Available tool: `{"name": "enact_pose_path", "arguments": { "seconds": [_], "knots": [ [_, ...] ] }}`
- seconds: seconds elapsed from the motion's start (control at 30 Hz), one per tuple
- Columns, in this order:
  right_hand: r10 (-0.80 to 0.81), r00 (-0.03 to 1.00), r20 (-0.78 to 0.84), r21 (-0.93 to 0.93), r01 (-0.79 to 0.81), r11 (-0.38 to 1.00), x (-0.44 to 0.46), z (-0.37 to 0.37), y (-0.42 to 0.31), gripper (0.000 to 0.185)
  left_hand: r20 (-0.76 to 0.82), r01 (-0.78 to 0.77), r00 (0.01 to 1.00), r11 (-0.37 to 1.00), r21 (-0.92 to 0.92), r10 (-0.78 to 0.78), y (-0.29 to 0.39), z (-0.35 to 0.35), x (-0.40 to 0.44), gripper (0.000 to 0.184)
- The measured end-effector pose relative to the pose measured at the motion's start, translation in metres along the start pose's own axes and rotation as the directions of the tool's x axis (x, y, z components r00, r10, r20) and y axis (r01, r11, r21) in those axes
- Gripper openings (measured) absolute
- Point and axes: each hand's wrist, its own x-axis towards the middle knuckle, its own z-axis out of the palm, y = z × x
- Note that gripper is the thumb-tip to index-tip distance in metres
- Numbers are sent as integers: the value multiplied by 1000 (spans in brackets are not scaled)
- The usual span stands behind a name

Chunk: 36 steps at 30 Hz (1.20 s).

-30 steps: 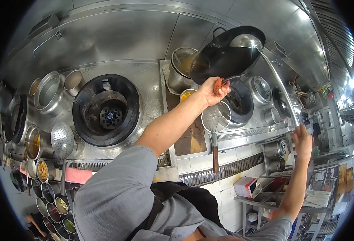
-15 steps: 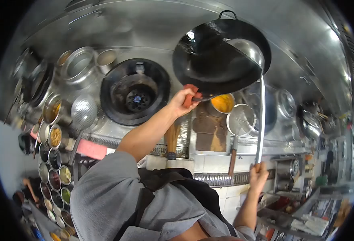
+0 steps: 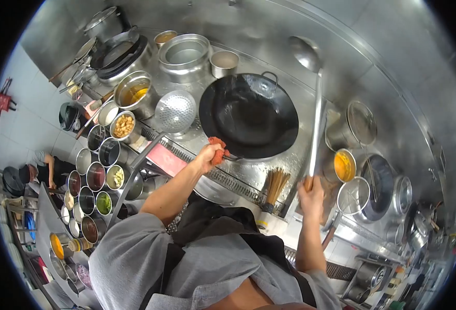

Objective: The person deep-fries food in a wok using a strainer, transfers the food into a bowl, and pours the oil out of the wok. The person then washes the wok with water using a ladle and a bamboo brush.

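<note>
My left hand (image 3: pixel 209 157) is closed round a red cloth (image 3: pixel 218 150) at the near handle of a black wok (image 3: pixel 248 116). The wok looks empty and wet, and it covers the burner. My right hand (image 3: pixel 311 194) grips the wooden end of a long metal ladle (image 3: pixel 317 113), whose bowl is up and to the right of the wok, apart from it. A bamboo brush (image 3: pixel 277 187) lies between my hands at the stove's front edge. Left of the wok is a perforated skimmer (image 3: pixel 175 112).
Ingredient containers (image 3: pixel 96 176) stand at the left, with a co-worker (image 3: pixel 47 168) beyond them. Oil stands in a pot (image 3: pixel 135 95). To the right are a pot with orange contents (image 3: pixel 344 166), a mesh strainer (image 3: pixel 353 196) and another wok (image 3: pixel 377 188).
The wok has moved from over the right-hand pots onto the left burner, now upright. The ladle has left the wok's inside. The view has turned, bringing more containers into sight.
</note>
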Motion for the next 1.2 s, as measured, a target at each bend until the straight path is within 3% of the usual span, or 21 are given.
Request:
{"name": "enact_pose_path", "arguments": {
  "seconds": [0.03, 0.07, 0.13, 0.2, 0.3, 0.37, 0.43, 0.5, 0.6, 0.67, 0.73, 0.77, 0.83, 0.9, 0.97, 1.0, 1.03, 1.07, 1.1, 1.13, 1.2],
  "knots": [
    [3, 999, 35, 95, -6, 995, 29, 17, -20, 30, 15, -9, 1000, 999, 31, 8, 4, -4, 4, 23],
    [-172, 985, 1, 73, 171, 982, 59, 33, -40, 37, 29, -12, 1000, 998, 62, 10, 8, -11, 10, 22],
    [-373, 924, 86, -158, 382, 911, 121, 67, -78, 45, 107, 60, 992, 996, 68, -68, 5, -32, 34, 18],
    [-326, 928, 182, -202, 360, 911, 169, 106, -124, 46, 95, 150, 982, 981, 124, -162, 11, -26, 38, 13],
    [-443, 863, 242, -433, 505, 747, 233, 180, -154, 38, 1, 118, 993, 965, 235, -121, 1, -27, 54, 28],
    [-240, 879, 412, -633, 465, 619, 255, 220, -180, 30, 33, 139, 988, 960, 241, -152, -5, -38, 69, 39],
    [-223, 858, 463, -644, 499, 579, 270, 244, -196, 27, 60, 281, 951, 929, 242, -304, 39, -38, 35, 57],
    [-175, 859, 482, -663, 487, 569, 272, 255, -209, 20, 97, 92, 976, 779, 620, -193, 46, -72, 39, 73],
    [-271, 872, 407, -638, 484, 599, 272, 262, -220, 16, 9, 56, 997, 853, 520, -71, 60, -122, 10, 77],
    [-332, 859, 390, -603, 511, 613, 280, 274, -242, 16, -16, -103, 991, 853, 512, 130, 25, -182, 20, 75],
    [-419, 844, 335, -515, 537, 668, 280, 289, -261, 17, -64, -59, 976, 534, 844, 208, 30, -223, -2, 70],
    [-383, 866, 322, -499, 499, 709, 282, 302, -279, 21, -77, -48, 975, 541, 840, 206, 27, -241, -9, 70],
    [-437, 835, 333, -468, 549, 693, 292, 341, -290, 20, -11, -49, 974, 261, 964, 224, 26, -268, -22, 65],
    [-496, 803, 332, -433, 597, 676, 304, 385, -301, 20, 1, -65, 966, 239, 969, 260, 32, -267, -26, 64],
    [-90, 877, 472, -333, 272, 903, 308, 428, -310, 22, -41, -26, 965, 251, 968, 258, 45, -254, -37, 62],
    [-95, 870, 485, -321, 278, 906, 307, 444, -315, 22, -57, -10, 964, 251, 968, 259, 46, -254, -37, 62],
    [26, 810, 586, -98, 40, 994, 305, 457, -317, 18, -75, 22, 946, 169, 985, 315, 45, -255, -39, 65],
    [106, 710, 696, 93, -236, 967, 301, 466, -317, 14, -83, 56, 926, 85, 995, 368, 43, -257, -42, 68],
    [130, 704, 698, 248, -408, 878, 292, 468, -321, 10, -74, 52, 909, 65, 997, 410, 39, -261, -43, 69],
    [124, 702, 701, 253, -408, 877, 287, 470, -321, 10, -78, 57, 907, 61, 996, 413, 35, -263, -45, 69],
    [111, 707, 699, 527, -614, 588, 280, 465, -320, 10, -71, 52, 868, 52, 997, 491, 33, -260, -47, 69]
  ]
}}
